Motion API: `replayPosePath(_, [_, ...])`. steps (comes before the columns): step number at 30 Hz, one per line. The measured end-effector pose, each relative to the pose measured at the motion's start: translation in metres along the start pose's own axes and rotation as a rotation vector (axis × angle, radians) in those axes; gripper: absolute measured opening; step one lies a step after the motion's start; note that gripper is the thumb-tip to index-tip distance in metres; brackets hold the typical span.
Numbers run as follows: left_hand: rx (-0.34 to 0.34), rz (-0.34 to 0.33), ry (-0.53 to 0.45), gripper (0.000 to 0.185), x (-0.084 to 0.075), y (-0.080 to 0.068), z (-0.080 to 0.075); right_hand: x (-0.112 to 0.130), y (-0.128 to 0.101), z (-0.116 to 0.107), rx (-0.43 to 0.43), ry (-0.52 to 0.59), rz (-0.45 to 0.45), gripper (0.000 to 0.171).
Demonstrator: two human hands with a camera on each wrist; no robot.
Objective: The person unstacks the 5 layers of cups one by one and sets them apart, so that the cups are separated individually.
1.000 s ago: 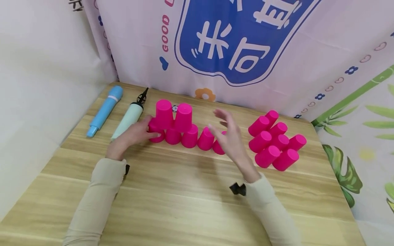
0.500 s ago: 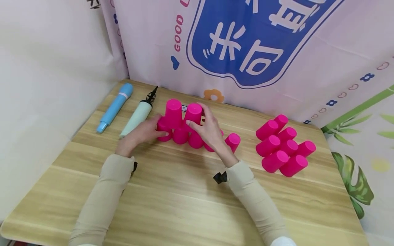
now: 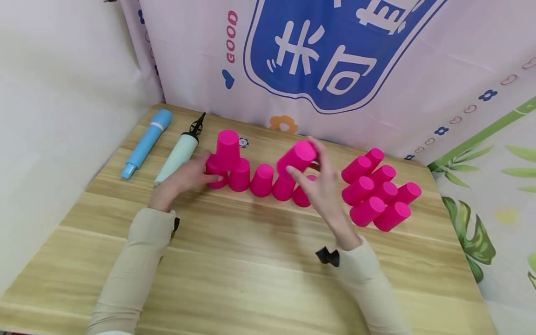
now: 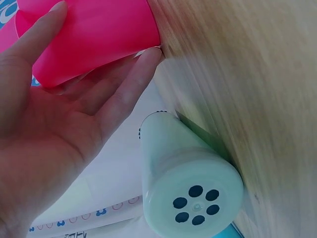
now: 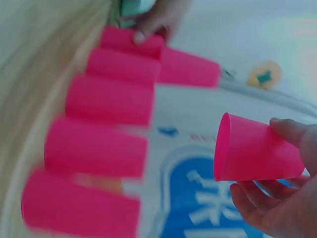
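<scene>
While left fingers (image 3: 207, 171) press 1 smooth cup (image 3: 216, 173), right fingers (image 3: 311, 186) grip another tapered cup (image 3: 296, 159).

Your left hand (image 3: 184, 179) rests at left end of cup row (image 3: 261, 179); one cup (image 3: 228, 149) on top. Your right hand (image 3: 324, 190) holds lifted cup (image 3: 296, 158) above row's right end. Cup pile (image 3: 378, 188) right; two pumps (image 3: 176, 153) left.

Head view: from above and behind both forearms, facing forward and down over the wooden surface (image 3: 251, 279) toward the printed backdrop (image 3: 335, 56). Left wrist view: very near, beside the left hand (image 4: 44, 144), level with the surface. Right wrist view: near, past the right hand (image 5: 277, 198) along the cup row (image 5: 104, 124). All three share this row; the head and left wrist views also share the mint pump (image 4: 188, 183).
</scene>
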State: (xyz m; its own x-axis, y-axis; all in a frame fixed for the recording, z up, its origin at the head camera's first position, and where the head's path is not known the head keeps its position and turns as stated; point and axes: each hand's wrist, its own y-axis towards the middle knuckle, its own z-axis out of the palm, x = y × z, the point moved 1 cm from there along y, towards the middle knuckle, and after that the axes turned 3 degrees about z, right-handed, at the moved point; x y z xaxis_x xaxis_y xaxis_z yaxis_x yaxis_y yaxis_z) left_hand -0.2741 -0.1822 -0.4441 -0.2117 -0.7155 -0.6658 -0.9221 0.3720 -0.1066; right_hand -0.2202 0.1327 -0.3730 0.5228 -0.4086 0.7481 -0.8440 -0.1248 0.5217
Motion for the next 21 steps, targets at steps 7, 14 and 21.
replayPosePath(7, [0.007,-0.008,-0.004,0.060,0.001,0.002,0.000,0.003,-0.023,-0.093,-0.271,-0.122,0.085,0.069])
replayPosePath(14, [0.015,-0.017,0.001,0.062,0.000,0.002,0.000,-0.033,-0.042,-0.190,-0.580,-0.258,0.224,0.064])
replayPosePath(21, [0.013,-0.005,0.015,0.058,0.002,0.003,0.001,-0.095,-0.073,-0.241,-0.650,-0.389,0.576,0.064])
